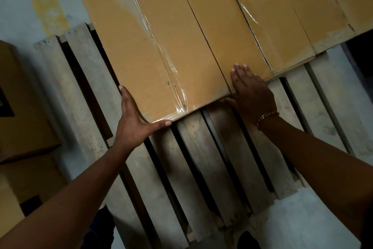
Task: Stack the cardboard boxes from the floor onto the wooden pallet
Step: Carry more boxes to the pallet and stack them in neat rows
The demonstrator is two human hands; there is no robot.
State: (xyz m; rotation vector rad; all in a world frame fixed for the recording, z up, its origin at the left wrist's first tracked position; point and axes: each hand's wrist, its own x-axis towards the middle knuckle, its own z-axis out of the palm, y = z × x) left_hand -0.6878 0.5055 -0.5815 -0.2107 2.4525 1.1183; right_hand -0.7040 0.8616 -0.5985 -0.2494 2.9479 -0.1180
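Note:
A long tan cardboard box (145, 46), sealed with clear tape, lies flat on the wooden pallet (193, 151). My left hand (133, 121) presses flat against its near left corner, fingers along the side and thumb along the front edge. My right hand (250, 91) rests at its near right corner, fingers spread over the seam with the neighbouring box (228, 26). Another taped box (286, 10) lies further right on the pallet. Neither hand wraps around a box.
Stacked cardboard boxes (22, 123) stand on the floor at the left edge. The pallet's near slats are bare wood with dark gaps. Pale concrete floor (18, 2) shows at upper left and lower right. A gold bracelet circles my right wrist.

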